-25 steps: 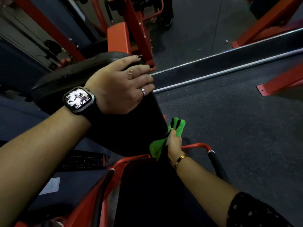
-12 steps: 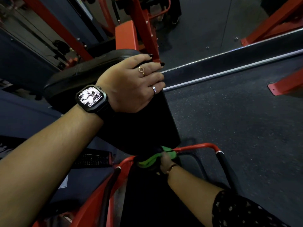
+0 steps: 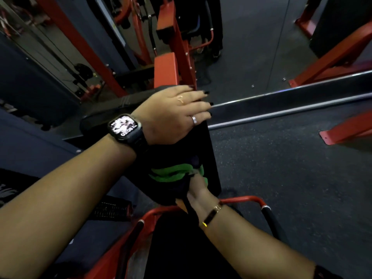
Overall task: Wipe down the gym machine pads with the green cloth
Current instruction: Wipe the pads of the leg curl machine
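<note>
Nearest the camera, the dark seat pad (image 3: 173, 248) lies between the forearms, with the red handle (image 3: 247, 199) curving round its far end. Just above it the right hand (image 3: 198, 190), a bracelet (image 3: 213, 213) at the wrist, holds the green cloth (image 3: 171, 175) bunched against the lower face of the upright back pad (image 3: 167, 154). Blur and shadow hide the fingers, so I cannot tell whether they curl round the cloth or press it flat.

Higher up, the left hand (image 3: 171, 117), with a watch (image 3: 124, 126) on its wrist, rests on the pad's top edge, fingers straight and close together, steadying it. Red machine frames (image 3: 181, 53) stand beyond.

The step in hand looks like wiping the back pad's face, low down. The next move likely calls for drawing the cloth up or across the uncovered face with firm pressure, while the left hand braces the pad. The seat pad probably comes after.
</note>
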### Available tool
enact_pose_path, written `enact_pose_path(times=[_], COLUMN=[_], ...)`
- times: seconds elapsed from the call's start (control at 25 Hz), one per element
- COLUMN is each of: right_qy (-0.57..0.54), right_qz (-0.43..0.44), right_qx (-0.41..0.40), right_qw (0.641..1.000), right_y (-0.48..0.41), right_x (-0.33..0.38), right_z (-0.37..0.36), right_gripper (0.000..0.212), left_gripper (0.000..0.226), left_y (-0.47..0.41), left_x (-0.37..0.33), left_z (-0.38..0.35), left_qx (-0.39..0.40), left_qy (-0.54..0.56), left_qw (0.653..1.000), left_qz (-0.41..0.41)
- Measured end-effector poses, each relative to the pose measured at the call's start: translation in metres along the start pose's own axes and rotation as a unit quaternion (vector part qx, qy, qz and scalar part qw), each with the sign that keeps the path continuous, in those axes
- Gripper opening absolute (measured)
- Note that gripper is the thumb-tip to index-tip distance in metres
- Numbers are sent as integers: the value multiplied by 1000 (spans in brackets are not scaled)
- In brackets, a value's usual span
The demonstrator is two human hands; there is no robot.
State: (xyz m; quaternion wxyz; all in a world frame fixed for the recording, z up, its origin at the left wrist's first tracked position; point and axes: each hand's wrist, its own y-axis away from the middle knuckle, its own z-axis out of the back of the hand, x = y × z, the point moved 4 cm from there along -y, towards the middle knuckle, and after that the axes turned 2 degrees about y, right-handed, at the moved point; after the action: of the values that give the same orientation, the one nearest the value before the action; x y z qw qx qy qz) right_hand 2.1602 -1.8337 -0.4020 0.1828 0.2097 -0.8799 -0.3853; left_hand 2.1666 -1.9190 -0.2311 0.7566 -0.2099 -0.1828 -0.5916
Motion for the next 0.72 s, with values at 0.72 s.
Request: enact_pose_path(times=[0.72], right_qy=[730], right_qz=[671], right_qx=[-40], right_qw=[-125], right_y=[18], right_x=[20], right_z=[-17], right_gripper=[86], left_gripper=[47], left_y=[150], left_x=[37], left_z=[5], left_qx=[-99], left_qy=[150], left_qw=[921], left_qz=[347])
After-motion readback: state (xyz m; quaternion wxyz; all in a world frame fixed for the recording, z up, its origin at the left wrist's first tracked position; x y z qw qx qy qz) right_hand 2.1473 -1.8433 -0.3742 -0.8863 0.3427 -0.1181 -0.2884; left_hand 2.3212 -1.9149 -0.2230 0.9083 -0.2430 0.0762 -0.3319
